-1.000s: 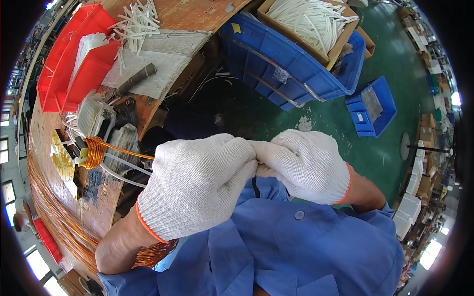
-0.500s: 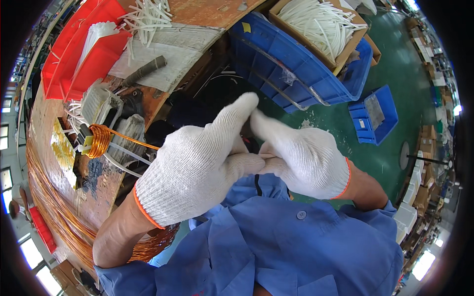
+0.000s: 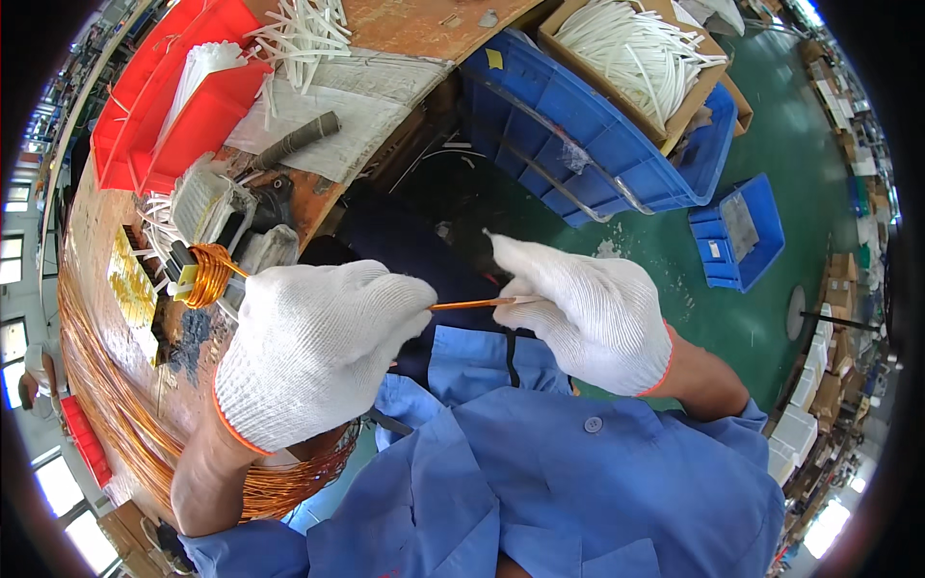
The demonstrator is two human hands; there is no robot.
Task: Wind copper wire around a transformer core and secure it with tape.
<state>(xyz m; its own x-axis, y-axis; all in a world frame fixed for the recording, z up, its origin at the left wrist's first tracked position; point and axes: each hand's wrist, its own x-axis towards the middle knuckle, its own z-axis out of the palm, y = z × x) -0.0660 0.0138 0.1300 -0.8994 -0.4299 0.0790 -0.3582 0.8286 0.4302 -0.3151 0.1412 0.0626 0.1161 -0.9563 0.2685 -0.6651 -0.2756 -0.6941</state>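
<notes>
Both my hands wear white knit gloves with orange cuffs. A copper-coloured wire (image 3: 467, 304) runs straight across the gap between them. My left hand (image 3: 323, 342) is closed around it, and my right hand (image 3: 588, 313) pinches it near thumb and fingertips. Whether anything else sits in the right pinch is hidden by the glove. From the left side of my left hand, the wire leads up to a wound copper coil (image 3: 207, 276) on a yellow-and-black former at the bench's edge.
Red bins (image 3: 207, 116) stand on the wooden bench (image 3: 405, 24), near loose white tubes (image 3: 303, 43). Long copper wires (image 3: 116, 395) lie along its left side. At the right are a blue crate (image 3: 549, 125), a carton of white tubing (image 3: 631, 58) and a small blue bin (image 3: 737, 236).
My hands have parted from nearly touching. The left hand has moved left and down, baring a stretch of copper wire between them; the right hand has stayed almost in place.
</notes>
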